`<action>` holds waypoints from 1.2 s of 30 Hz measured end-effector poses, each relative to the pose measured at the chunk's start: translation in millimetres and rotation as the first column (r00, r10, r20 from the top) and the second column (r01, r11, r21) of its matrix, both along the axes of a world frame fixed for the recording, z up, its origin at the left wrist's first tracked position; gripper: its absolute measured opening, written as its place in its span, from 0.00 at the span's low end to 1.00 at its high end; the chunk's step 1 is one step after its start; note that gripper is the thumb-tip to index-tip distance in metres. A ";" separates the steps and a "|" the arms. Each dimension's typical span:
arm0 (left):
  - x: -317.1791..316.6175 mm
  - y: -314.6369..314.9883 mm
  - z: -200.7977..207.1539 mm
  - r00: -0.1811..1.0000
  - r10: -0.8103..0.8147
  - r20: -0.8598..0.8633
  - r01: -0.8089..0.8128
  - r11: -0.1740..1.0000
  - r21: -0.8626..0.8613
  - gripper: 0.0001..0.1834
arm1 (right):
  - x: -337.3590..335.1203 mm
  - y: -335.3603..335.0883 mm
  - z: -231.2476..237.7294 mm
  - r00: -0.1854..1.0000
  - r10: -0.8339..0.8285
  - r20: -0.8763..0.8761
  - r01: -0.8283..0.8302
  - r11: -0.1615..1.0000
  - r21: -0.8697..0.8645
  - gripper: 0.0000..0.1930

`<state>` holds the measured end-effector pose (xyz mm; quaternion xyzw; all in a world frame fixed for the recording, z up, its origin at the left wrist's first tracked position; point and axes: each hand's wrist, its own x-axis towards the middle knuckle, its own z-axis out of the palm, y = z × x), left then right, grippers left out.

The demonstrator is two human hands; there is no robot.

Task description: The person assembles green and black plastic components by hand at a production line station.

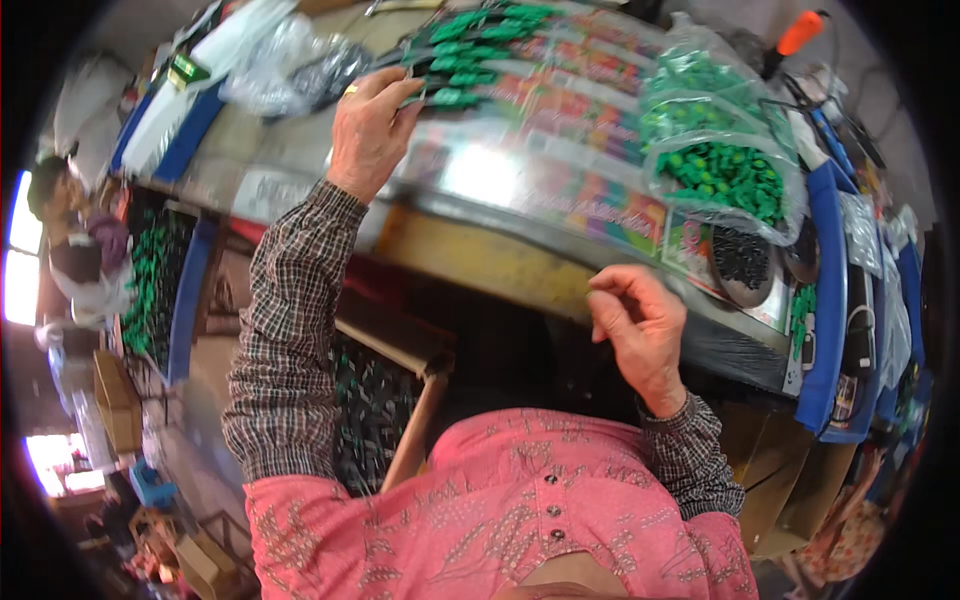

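My left hand (375, 122) reaches to the far left of the worktable, thumb and fingers pinched at the near-left end of a row of green plastic pieces (462, 62) with dark ends. Something thin shows at its fingertips, too small to name. My right hand (642, 332) hangs in front of the table's near edge, finger and thumb curled together; whatever they hold, if anything, is hidden. Colourful printed sheets (590, 135) lie under and beside the green pieces. On the right, a clear plastic bag (715, 150) bulges with small green parts, beside a dish of small black parts (742, 262).
An orange-handled tool (800, 38) stands behind the bag. Blue trays (825, 300) line the right side. Crumpled clear plastic (290, 70) lies at the far left. Below the table sits a box of dark and green pieces (375, 415). Another person (75, 240) is at the left.
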<state>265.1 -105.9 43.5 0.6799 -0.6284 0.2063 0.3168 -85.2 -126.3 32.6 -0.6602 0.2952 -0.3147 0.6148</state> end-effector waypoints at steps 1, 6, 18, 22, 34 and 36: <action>-10.3 13.0 0.5 1.000 -0.023 0.018 0.024 1.000 -0.016 0.13 | -0.3 -0.2 -2.4 1.000 -0.017 -0.016 0.017 0.999 -0.040 0.06; -46.8 98.2 -1.7 1.000 -0.011 0.005 0.011 0.998 0.058 0.15 | 3.6 0.8 -1.9 0.999 -0.046 0.017 0.047 0.995 -0.092 0.06; -61.5 339.1 -75.2 0.830 0.534 -0.159 -0.447 0.808 0.383 0.08 | 10.1 0.9 -19.7 0.995 -0.093 0.039 0.099 0.975 -0.197 0.08; -50.4 402.2 -111.2 0.728 0.664 -0.169 -0.543 0.709 0.450 0.09 | 11.1 3.4 -19.4 0.993 -0.116 0.028 0.119 0.963 -0.241 0.08; -80.6 457.2 -171.6 0.530 0.830 -0.173 -0.575 0.501 0.646 0.11 | 13.2 -3.0 -27.2 0.994 -0.109 0.010 0.108 0.961 -0.255 0.08; -84.9 453.3 -177.9 0.470 0.871 -0.139 -0.599 0.431 0.675 0.14 | 13.6 -2.6 -27.8 0.994 -0.112 0.001 0.109 0.960 -0.257 0.09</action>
